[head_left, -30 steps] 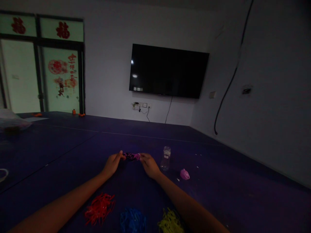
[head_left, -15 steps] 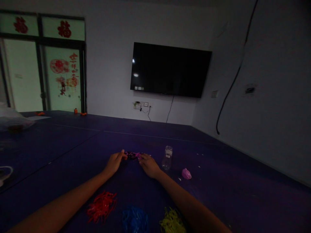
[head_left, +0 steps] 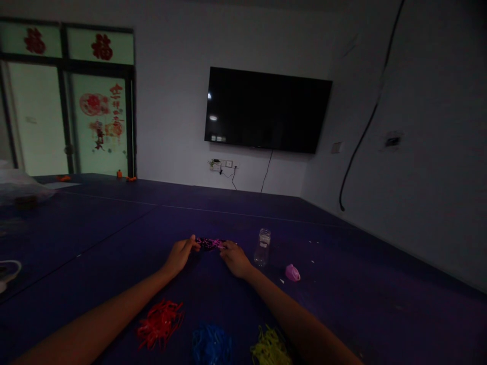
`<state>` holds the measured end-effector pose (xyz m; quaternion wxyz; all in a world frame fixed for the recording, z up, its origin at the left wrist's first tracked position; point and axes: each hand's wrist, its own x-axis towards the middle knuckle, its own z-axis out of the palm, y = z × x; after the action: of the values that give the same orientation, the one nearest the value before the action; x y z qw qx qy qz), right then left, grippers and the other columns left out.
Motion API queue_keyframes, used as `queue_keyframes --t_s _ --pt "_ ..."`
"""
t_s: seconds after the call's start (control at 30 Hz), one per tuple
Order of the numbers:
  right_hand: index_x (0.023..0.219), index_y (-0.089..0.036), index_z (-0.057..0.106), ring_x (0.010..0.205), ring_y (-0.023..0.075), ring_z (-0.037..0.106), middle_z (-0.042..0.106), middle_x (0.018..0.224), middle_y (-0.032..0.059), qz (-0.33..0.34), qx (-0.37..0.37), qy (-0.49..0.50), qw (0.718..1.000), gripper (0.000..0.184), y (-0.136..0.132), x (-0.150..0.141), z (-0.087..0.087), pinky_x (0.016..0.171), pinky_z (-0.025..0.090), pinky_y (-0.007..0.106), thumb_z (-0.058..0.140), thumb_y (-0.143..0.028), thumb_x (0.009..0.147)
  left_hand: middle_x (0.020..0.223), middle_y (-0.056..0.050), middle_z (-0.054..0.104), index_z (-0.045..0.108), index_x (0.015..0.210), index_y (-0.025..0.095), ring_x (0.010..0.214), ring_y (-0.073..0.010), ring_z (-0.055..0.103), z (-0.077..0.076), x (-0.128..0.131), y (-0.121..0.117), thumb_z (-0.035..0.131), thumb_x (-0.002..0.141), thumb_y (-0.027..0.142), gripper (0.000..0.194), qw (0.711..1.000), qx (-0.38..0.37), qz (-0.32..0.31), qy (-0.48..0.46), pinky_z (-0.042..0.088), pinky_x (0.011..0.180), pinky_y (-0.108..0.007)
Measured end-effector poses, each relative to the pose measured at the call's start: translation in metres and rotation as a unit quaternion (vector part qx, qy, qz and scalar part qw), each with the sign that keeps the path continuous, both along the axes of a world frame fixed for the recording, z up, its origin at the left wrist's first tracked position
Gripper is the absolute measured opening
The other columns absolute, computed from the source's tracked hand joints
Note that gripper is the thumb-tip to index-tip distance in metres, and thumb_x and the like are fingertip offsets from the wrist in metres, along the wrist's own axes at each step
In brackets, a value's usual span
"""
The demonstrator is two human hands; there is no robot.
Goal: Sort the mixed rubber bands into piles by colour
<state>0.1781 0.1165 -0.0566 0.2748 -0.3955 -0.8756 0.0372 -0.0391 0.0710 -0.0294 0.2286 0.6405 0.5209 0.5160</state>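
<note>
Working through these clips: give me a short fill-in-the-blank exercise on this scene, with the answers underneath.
1. Of the left hand and the right hand, both holding the dark-and-pink strand bundle, the ____ one is nearer the clear bottle.
2. Between the red strand pile and the yellow strand pile lies a pile of ____ strands.
3. In the picture, the pink lid-like piece lies to the ____ of the bottle.
4. The television hangs ____ the wall sockets.

Missing words: right; blue; right; above.
</note>
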Motion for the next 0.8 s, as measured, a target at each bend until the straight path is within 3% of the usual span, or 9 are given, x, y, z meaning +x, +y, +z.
queue_keyframes --t_s 0.17,0.3,0.4,0.5,0.6,0.8 --pt "0.104 -0.020 0.066 0.110 0.0196 0.052 0.059 0.116 0.0090 0.057 -0.029 0.129 0.990 0.032 0.001 -0.001 0.005 0.096 0.039 0.036 0.038 -0.031 0.092 0.073 -0.009 0.071 0.068 0.071 0.016 0.074 -0.0237 0.066 -0.001 -0.001 0.001 0.029 0.083 0.058 0.059 1.000 0.000 0.002 0.005 0.048 0.068 -0.033" --pt "0.094 -0.020 0.070 0.100 0.0197 0.056 0.063 0.105 0.0082 0.106 -0.078 0.278 0.951 0.039 0.001 0.000 0.008 0.090 0.043 0.035 0.040 -0.045 0.090 0.075 -0.007 0.071 0.069 0.073 0.016 0.075 -0.0230 0.065 -0.001 -0.002 0.001 0.035 0.081 0.058 0.055 0.999 0.018 -0.008 0.034 0.046 0.070 -0.031" --pt "0.085 -0.020 0.072 0.083 0.0186 0.060 0.068 0.089 0.0062 0.117 -0.145 0.336 0.923 0.038 -0.003 0.001 0.010 0.074 0.047 0.031 0.048 -0.048 0.084 0.069 -0.005 0.069 0.069 0.070 0.015 0.068 -0.0221 0.063 -0.003 -0.002 0.002 0.040 0.080 0.057 0.052 0.997 0.019 -0.013 0.071 0.045 0.063 -0.029" --pt "0.076 -0.019 0.073 0.070 0.0159 0.059 0.068 0.076 0.0040 0.134 -0.216 0.344 0.904 0.033 -0.013 -0.001 0.012 0.058 0.044 0.025 0.051 -0.044 0.080 0.066 -0.004 0.068 0.069 0.070 0.015 0.066 -0.0216 0.062 -0.004 -0.003 0.004 0.041 0.079 0.056 0.050 0.996 0.019 -0.012 0.081 0.043 0.060 -0.028" --pt "0.074 -0.018 0.073 0.066 0.0142 0.058 0.068 0.072 0.0032 0.164 -0.257 0.323 0.896 0.031 -0.028 -0.008 0.015 0.053 0.041 0.023 0.049 -0.038 0.079 0.073 -0.006 0.070 0.069 0.072 0.016 0.072 -0.0225 0.063 -0.004 -0.003 0.007 0.042 0.078 0.055 0.048 0.998 0.023 -0.017 0.064 0.045 0.067 -0.029" --pt "0.063 -0.017 0.069 0.071 0.0165 0.061 0.068 0.069 0.0040 0.215 -0.257 0.282 0.899 0.027 -0.050 -0.021 0.018 0.069 0.047 0.028 0.051 -0.032 0.076 0.067 -0.005 0.069 0.068 0.069 0.015 0.067 -0.0213 0.061 -0.004 -0.002 0.005 0.044 0.078 0.054 0.046 0.997 0.016 -0.026 0.065 0.045 0.062 -0.028"
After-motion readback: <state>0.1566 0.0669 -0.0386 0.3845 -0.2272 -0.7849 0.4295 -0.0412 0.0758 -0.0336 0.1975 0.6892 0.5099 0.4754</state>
